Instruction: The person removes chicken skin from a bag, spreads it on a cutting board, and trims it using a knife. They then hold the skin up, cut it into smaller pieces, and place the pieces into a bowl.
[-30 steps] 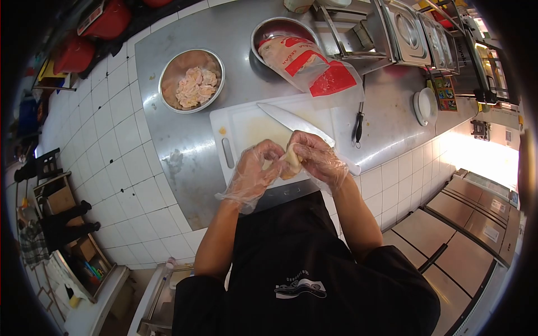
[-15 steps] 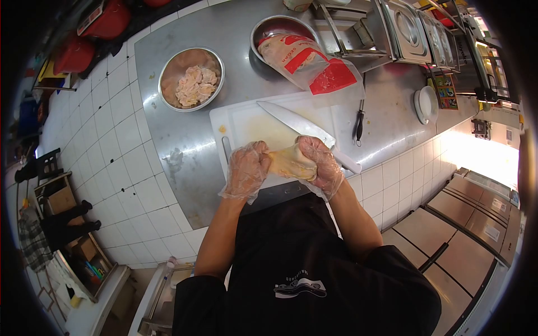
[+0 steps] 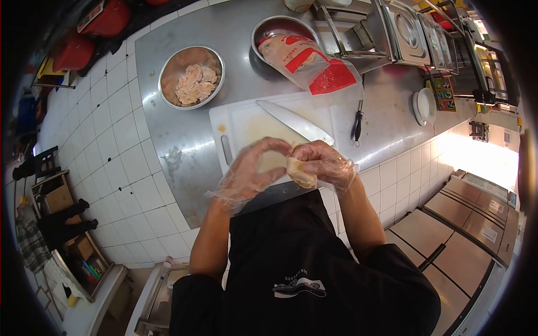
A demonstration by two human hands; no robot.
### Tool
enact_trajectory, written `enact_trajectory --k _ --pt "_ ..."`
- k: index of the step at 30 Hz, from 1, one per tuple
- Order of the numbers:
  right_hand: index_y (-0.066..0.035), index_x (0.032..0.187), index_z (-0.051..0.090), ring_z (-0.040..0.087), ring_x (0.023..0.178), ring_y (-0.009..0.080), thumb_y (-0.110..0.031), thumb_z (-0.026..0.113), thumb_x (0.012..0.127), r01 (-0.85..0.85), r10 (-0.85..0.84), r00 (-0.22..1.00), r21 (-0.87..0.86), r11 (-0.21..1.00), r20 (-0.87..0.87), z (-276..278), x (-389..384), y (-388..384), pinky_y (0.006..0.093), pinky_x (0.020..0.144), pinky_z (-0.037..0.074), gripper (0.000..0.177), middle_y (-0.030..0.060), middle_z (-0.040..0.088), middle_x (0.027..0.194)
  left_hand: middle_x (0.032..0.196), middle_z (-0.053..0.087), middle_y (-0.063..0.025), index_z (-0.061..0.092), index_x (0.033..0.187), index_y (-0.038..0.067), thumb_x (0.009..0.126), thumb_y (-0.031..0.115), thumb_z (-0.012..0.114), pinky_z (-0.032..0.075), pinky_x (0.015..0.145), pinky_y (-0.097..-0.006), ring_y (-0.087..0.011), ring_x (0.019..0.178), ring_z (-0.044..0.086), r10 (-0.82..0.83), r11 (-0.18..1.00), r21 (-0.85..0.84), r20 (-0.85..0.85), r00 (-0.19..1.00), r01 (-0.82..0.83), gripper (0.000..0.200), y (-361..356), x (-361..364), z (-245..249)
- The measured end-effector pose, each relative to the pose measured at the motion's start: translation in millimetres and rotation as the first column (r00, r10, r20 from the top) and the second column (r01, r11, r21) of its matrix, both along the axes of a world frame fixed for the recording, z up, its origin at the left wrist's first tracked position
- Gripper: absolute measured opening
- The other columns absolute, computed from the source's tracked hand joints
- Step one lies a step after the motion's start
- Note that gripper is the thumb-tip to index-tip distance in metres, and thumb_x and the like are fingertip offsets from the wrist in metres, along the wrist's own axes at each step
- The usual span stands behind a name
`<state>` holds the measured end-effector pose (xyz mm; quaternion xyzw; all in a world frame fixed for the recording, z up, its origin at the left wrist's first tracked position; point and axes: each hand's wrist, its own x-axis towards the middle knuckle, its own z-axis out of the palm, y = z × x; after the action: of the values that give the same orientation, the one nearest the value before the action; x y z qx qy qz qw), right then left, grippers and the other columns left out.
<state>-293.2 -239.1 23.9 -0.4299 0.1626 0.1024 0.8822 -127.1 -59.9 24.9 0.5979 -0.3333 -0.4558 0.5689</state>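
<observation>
A piece of raw meat (image 3: 302,175), pale and yellowish, hangs from my right hand (image 3: 325,164), whose gloved fingers are closed round it. My left hand (image 3: 255,168), also in a clear plastic glove, is curved open with thumb and fingers apart, its fingertips close to the meat. Both hands are over the near edge of a white cutting board (image 3: 241,120). A large knife (image 3: 291,120) lies on the board beyond them, its handle hidden behind my right hand.
A metal bowl of cut meat (image 3: 193,84) is at the back left of the steel table (image 3: 185,151). Behind the board, a red and white plastic bag (image 3: 314,64) leans out of another bowl (image 3: 263,27). A black-handled tool (image 3: 357,126) lies to the right, near a white dish (image 3: 426,105).
My left hand has let go of the meat and opened, moving slightly left. The meat, stretched between both hands before, is now bunched in my right hand.
</observation>
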Motion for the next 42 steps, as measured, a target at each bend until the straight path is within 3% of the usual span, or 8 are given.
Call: enact_trajectory --k 4,8,14,20,23,29,32,42 --pt "0.003 0.111 0.071 0.065 0.092 0.0126 -0.024 0.081 0.094 -0.159 0.173 0.980 -0.142 0.977 0.094 16 4 -13 0.0281 0.082 0.053 0.033 0.0069 0.070 0.106 0.106 0.068 -0.0040 0.065 0.102 0.005 0.089 0.007 0.079 0.046 0.106 -0.0390 -0.0196 0.113 0.063 -0.079 0.992 -0.084 0.166 0.983 0.094 0.018 1 0 -9" --pt "0.004 0.111 0.070 0.064 0.091 0.0113 -0.023 0.081 0.093 -0.120 0.123 0.992 -0.136 0.983 0.014 9 -3 -12 0.0291 0.083 0.052 0.033 0.0048 0.070 0.101 0.097 0.064 -0.0012 0.064 0.098 0.006 0.091 0.010 0.081 0.048 0.093 -0.0314 -0.0142 0.100 0.061 -0.049 0.999 -0.032 -0.331 0.942 0.040 0.018 11 -2 -15" --pt "0.000 0.105 0.068 0.064 0.089 0.0110 -0.020 0.075 0.098 0.105 -0.105 0.994 0.065 0.992 -0.007 -10 -10 -3 0.0294 0.081 0.052 0.023 0.0027 0.069 0.094 0.096 0.063 -0.0001 0.064 0.101 0.006 0.098 0.023 0.078 0.048 0.076 -0.0259 -0.0099 0.089 0.058 0.043 0.996 -0.053 -0.468 0.883 -0.077 0.022 23 6 -28" --pt "-0.004 0.102 0.067 0.063 0.095 0.0129 -0.023 0.075 0.100 0.258 -0.307 0.944 0.303 0.917 0.124 -26 -3 16 0.0302 0.088 0.051 0.021 0.0024 0.068 0.098 0.097 0.064 0.0011 0.064 0.106 0.006 0.104 0.029 0.072 0.054 0.078 -0.0278 -0.0103 0.092 0.064 0.490 0.845 0.232 -0.696 0.525 -0.481 0.024 18 -14 -24" --pt "-0.005 0.105 0.067 0.064 0.102 0.0170 -0.023 0.074 0.100 0.438 -0.490 0.863 0.300 0.848 0.125 -23 12 33 0.0326 0.092 0.051 0.021 0.0050 0.068 0.105 0.100 0.066 0.0012 0.065 0.110 0.007 0.105 0.028 0.070 0.057 0.085 -0.0316 -0.0117 0.097 0.067 0.362 0.829 0.168 -0.889 0.282 -0.533 0.022 22 -14 -48" --pt "-0.005 0.114 0.063 0.067 0.107 0.0211 -0.021 0.071 0.103 0.591 -0.648 0.762 0.387 0.707 0.021 -17 14 27 0.0400 0.097 0.054 0.021 0.0087 0.070 0.113 0.090 0.069 -0.0046 0.067 0.098 0.002 0.105 0.030 0.069 0.058 0.074 -0.0303 -0.0150 0.080 0.067 0.462 0.848 0.179 -0.711 0.531 -0.498 0.029 17 -19 -31" --pt "-0.005 0.114 0.061 0.069 0.102 0.0199 -0.017 0.069 0.103 0.597 -0.677 0.733 0.413 0.688 0.067 -24 12 14 0.0382 0.094 0.058 0.018 0.0085 0.070 0.113 0.079 0.068 -0.0047 0.067 0.090 -0.001 0.106 0.025 0.066 0.055 0.066 -0.0303 -0.0142 0.070 0.064 0.165 0.951 0.302 -0.328 0.930 -0.062 0.030 28 -5 -50" --pt "-0.004 0.098 0.065 0.063 0.079 0.0093 -0.031 0.072 0.103 0.460 -0.457 0.877 -0.016 0.888 -0.146 -14 17 16 0.0247 0.068 0.055 0.028 0.0013 0.064 0.086 0.096 0.072 -0.0103 0.068 0.112 0.000 0.088 0.014 0.076 0.056 0.081 -0.0346 -0.0189 0.086 0.069 -0.170 0.962 0.272 0.490 0.855 0.035 0.029 37 -3 -49"
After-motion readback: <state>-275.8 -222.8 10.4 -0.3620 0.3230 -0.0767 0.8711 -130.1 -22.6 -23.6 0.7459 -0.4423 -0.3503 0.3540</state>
